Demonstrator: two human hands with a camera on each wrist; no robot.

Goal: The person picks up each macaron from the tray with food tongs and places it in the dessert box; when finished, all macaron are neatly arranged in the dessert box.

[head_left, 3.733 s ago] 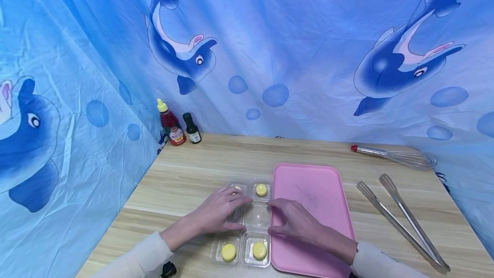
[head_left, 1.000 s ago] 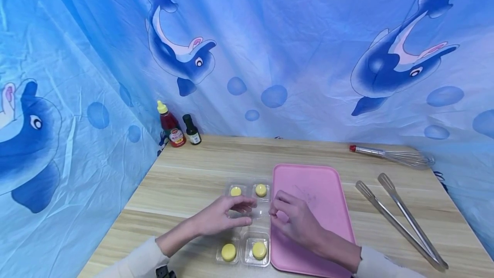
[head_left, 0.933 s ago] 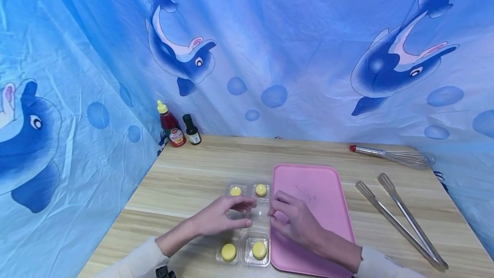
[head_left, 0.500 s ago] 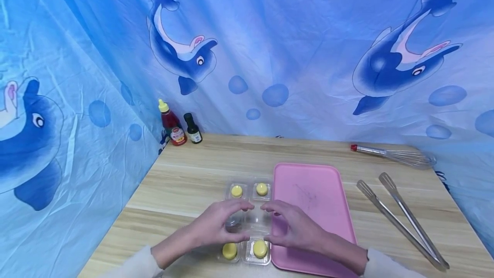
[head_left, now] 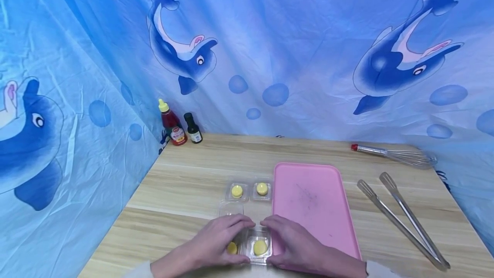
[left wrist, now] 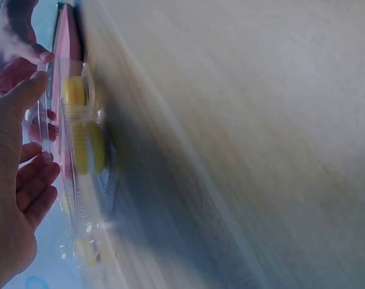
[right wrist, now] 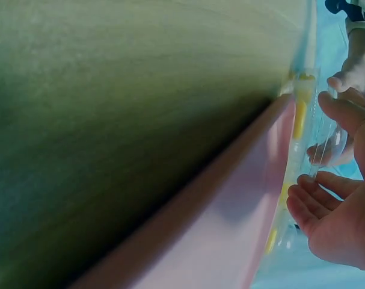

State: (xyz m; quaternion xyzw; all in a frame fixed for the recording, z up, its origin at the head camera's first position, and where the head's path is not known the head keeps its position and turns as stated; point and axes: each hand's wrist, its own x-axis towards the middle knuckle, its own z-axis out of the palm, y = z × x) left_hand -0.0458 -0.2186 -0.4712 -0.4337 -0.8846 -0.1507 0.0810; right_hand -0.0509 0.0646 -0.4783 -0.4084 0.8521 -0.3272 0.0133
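Observation:
A clear domed plastic lid [right wrist: 336, 143] is held level between both my hands. My left hand [head_left: 221, 241] pinches its left side with thumb and fingers, and my right hand [head_left: 299, 241] grips the opposite side. Directly beneath is the near right clear plastic box [head_left: 259, 261] with a round yellow macaron-like cake [head_left: 260, 248] in it. In the left wrist view the lid is slightly apart from the box. Left of this box, another yellow cake [head_left: 232, 248] is partly covered by my left hand [left wrist: 26, 174]. The right wrist view also shows my right hand [right wrist: 341, 208] at the lid's edge.
Two boxes with yellow cakes [head_left: 237, 191] [head_left: 262, 189] stand behind. A second clear lid [head_left: 231, 208] lies in front of them. A pink tray [head_left: 308, 196] adjoins on the right, then metal tongs [head_left: 405, 222] and a whisk [head_left: 393, 154]. Sauce bottles [head_left: 178, 134] stand back left.
Both hands have lifted the right-hand lid from the middle and brought it towards me, over the near right box. A second ago my right fingers were curled beside it.

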